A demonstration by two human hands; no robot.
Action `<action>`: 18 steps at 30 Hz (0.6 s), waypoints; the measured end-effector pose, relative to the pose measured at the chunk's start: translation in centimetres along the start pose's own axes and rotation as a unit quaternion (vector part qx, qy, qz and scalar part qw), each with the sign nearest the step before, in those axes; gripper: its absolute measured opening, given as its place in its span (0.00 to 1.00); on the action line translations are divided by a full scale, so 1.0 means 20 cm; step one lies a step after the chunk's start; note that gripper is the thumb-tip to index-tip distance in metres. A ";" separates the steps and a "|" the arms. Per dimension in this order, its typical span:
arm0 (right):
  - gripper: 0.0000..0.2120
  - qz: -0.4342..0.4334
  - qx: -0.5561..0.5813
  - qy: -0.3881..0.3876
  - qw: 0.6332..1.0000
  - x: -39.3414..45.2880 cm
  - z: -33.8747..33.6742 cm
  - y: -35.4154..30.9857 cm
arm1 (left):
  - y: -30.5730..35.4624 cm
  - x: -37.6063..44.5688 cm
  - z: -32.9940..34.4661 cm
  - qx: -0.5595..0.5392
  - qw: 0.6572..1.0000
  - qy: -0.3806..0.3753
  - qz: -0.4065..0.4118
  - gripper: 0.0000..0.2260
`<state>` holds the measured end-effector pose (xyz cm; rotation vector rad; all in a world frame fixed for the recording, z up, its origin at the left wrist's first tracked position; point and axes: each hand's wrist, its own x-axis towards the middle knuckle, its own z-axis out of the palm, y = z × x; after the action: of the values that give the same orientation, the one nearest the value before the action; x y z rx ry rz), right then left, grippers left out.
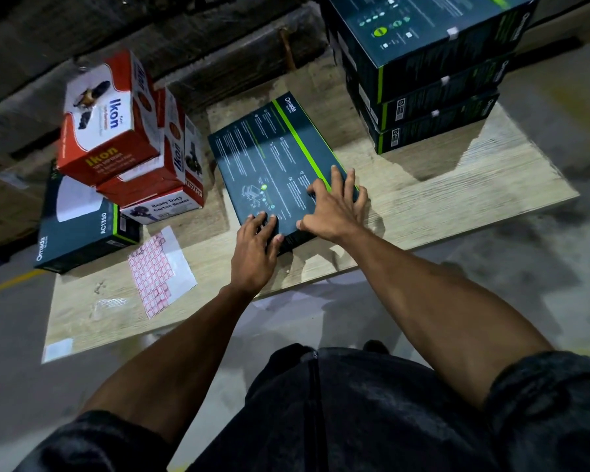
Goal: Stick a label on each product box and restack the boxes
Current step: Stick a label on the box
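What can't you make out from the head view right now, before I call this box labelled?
- Label under the left hand: its fingers cover that corner of the flat dark box.
- Right hand: covers the near right edge.
- Stack of dark boxes: top cut off by the frame edge.
- Label sheet: print too small.

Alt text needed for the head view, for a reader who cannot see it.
Both hands, left hand and right hand, rest on a flat dark box on a wooden board. A label sheet lies left; stacked dark boxes stand right.

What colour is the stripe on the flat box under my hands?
Bright green stripe on the flat dark box, clearest in the head view.
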<state>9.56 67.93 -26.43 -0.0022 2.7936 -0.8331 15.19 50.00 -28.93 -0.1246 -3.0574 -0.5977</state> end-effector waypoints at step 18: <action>0.25 -0.022 -0.038 0.007 0.999 -0.01 0.02 0.03 | 0.01 -0.01 -0.01 -0.007 1.000 -0.006 -0.005 0.20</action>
<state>9.83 68.28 -26.99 -0.0705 2.8468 -0.7402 15.35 50.12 -28.74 -0.1130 -3.0667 -0.6218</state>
